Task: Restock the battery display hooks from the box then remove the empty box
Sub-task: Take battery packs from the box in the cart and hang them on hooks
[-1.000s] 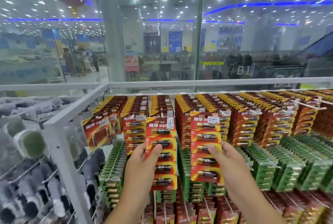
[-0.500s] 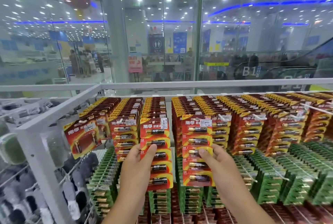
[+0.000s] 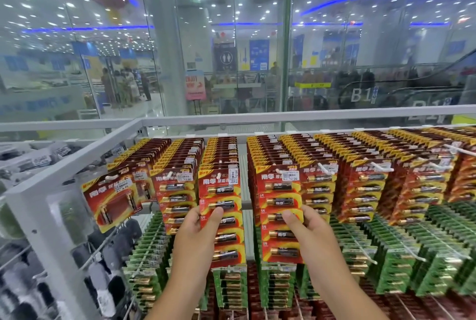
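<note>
Red and yellow battery strip packs hang in dense rows on white hooks of the display rack (image 3: 77, 157). My left hand (image 3: 195, 240) grips the front pack (image 3: 221, 206) of one row, thumb across its face. My right hand (image 3: 309, 232) grips the front pack (image 3: 280, 198) of the neighbouring row in the same way. Both packs hang on their hooks. No box is in view.
Green battery packs (image 3: 438, 263) fill the lower hooks, with dark red packs beneath. A smaller two-battery card (image 3: 110, 201) hangs at the left end. Dark socks (image 3: 108, 250) hang on the rack's left side. A glass wall stands behind the rack.
The view has shifted a little toward the rack. Both hands stay on the same two front packs, with hardly any movement.
</note>
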The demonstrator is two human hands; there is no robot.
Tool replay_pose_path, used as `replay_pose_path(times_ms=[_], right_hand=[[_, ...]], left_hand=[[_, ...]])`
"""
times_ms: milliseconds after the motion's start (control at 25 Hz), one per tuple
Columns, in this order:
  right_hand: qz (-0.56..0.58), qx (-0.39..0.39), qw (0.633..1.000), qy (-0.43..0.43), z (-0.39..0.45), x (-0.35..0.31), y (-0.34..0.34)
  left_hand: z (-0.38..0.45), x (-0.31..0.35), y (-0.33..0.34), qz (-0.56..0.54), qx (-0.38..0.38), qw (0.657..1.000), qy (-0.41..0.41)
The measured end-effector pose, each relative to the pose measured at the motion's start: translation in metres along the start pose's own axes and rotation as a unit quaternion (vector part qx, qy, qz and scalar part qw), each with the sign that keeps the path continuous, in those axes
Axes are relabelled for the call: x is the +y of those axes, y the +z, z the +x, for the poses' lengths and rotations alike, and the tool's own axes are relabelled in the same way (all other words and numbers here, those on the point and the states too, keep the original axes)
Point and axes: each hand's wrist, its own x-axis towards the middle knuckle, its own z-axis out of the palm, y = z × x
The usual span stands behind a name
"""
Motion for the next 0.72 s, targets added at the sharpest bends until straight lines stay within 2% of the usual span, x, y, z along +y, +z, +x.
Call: replay_pose_path(times_ms=[160,480,720], right_hand=[[-0.033,0.040,0.998,-0.037,0.015,0.006,0.009],[-0.094,0.103,0.987,-0.081,0.031,0.017,0.016],[-0.159,0.105,0.976,-0.104,0.033,0.022,0.020]], left_hand=[[0.022,-0.024,-0.002,0.056,0.029,0.997,0.043],[0.031,-0.022,0.001,0.198,0.064,0.972,0.106],[0.034,-0.023,0.002,0.237,0.064,0.962,0.117]])
